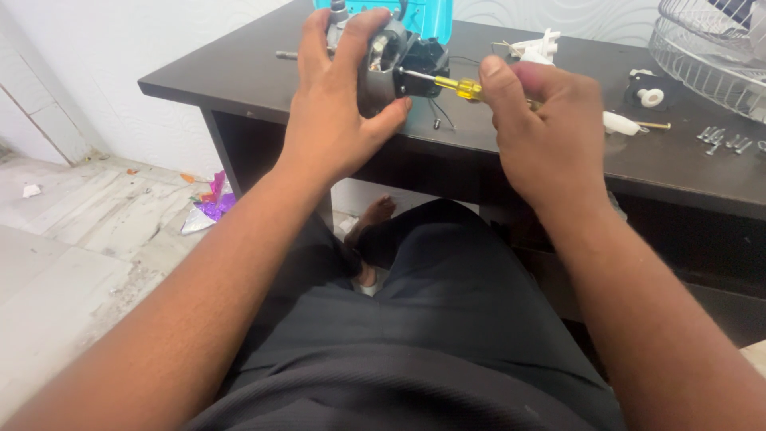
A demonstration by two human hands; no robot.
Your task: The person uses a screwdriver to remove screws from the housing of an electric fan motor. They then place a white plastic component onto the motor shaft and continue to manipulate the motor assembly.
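Seated at the dark table's [511, 152] front edge, left hand [335, 104] fingers wrapped around a grey motor [383, 68], right hand [546, 132] gripping a yellow-handled screwdriver [455, 85].

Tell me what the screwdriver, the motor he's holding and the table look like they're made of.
Screwdriver: translucent yellow handle, likely plastic, with a thin bright shaft that glints like steel.
Motor: grey, dull-shining casing, probably metal; a black part at its end looks like plastic.
Table: dark brown, smooth with a faint sheen, probably laminated or painted wood board; which one cannot be told.
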